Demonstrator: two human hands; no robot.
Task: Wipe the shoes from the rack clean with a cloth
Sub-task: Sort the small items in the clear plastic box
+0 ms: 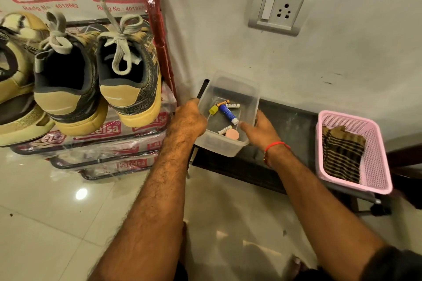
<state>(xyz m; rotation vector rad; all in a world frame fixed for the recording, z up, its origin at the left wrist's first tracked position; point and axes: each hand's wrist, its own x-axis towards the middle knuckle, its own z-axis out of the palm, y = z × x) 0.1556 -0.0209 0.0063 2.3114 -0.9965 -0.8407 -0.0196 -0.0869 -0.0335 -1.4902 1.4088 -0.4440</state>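
Your forearms fill the bottom of the view, both reaching up to a clear plastic tub (228,116) near centre. Your left hand (188,118) grips its 9 o'clock rim, fingers curled over the edge. Your right hand (259,126) sits at the 3 o'clock wall, fingers fairly straight against it; can't tell if the thumb hooks the rim. Inside the tub: small tubes, a yellow cap, a pink disc — none of it looks like task gear.

Task items: the shoes (96,75) sit at 10 o'clock on the rack (146,157), heels toward you, tan soles & grey laces, w/ a third shoe at far left. The cloth (341,153), dark w/ tan stripes, lies in the pink basket (374,166) at 3 o'clock, well apart from both hands.

Step, as I read it: prep only. You're handling the tub on the dark low bench (285,125); no wiping begun, cloth untouched.

Next move likely needs: let go of the tub, send the right hand to the basket for the cloth, left hand to the nearest shoe at 10 o'clock, then lift it off the rack.

Beyond: wall socket (279,8) at 1 o'clock, glossy tiled floor (45,223) at 7.
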